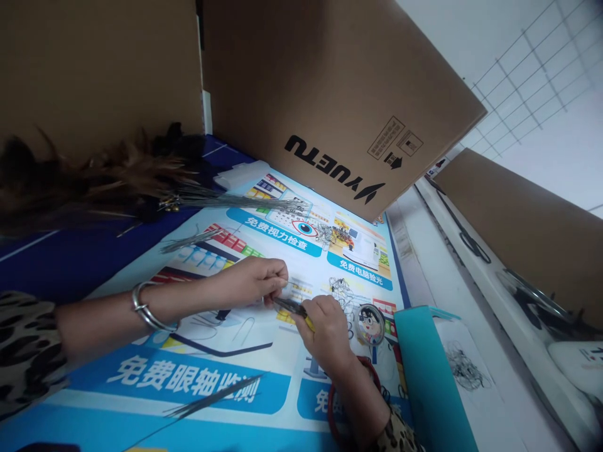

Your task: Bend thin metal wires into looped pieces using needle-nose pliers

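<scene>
Pliers (293, 307) at frame centre, between the hands; right hand (326, 328) grips the handles, nose angled toward the left hand (266, 280). Left fingers curled, pressed together; contents cannot be told. Wires (214, 397) lie lower centre-left.

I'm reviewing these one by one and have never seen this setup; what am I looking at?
There is no machine: these are a person's bare hands, seen from a camera worn on the head, looking forward and down. The right hand holds pliers; the left hand is closed near their tip, and anything it pinches is too small to tell. On the printed sheet lie bundles of thin wire and what looks like a roll of tape. A cardboard box stands behind.
</scene>
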A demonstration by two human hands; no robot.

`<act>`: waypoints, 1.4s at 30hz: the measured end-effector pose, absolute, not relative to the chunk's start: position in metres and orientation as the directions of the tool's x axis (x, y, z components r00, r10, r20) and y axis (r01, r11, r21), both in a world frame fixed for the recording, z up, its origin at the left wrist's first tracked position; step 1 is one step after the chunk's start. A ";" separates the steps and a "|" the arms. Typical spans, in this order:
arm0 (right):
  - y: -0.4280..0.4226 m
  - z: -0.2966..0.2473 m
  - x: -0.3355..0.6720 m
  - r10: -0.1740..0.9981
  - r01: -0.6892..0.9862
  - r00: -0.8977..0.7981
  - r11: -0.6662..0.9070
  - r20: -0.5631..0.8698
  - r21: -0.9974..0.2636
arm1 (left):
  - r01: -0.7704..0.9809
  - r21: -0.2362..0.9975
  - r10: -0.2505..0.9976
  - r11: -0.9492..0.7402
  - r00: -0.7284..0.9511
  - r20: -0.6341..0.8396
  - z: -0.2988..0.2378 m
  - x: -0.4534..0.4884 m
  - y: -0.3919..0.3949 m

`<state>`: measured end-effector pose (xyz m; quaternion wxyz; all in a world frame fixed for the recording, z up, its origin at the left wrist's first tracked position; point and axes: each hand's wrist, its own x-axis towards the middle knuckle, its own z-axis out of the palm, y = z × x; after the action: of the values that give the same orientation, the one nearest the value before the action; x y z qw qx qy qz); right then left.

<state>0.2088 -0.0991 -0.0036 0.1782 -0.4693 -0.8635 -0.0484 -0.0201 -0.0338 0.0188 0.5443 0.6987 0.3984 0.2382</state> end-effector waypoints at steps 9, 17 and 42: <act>-0.098 -0.002 0.206 0.786 0.836 -0.514 0.549 0.344 -0.008 | 0.328 0.934 0.830 -0.144 0.554 -0.067 0.015 -0.020 -0.035; -0.098 -0.005 0.207 0.806 0.844 -0.496 0.535 0.323 -0.039 | 0.317 0.936 0.831 -0.155 0.554 -0.050 0.015 -0.020 -0.036; -0.104 0.003 0.208 0.669 0.846 -0.488 0.521 0.561 0.116 | 0.079 0.961 0.812 0.264 0.520 -0.266 0.021 -0.018 -0.031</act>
<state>0.2084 -0.1040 0.0035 0.2304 -0.4502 -0.8410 -0.1922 -0.0182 -0.0313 0.0212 0.6813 0.5438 0.4096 0.2689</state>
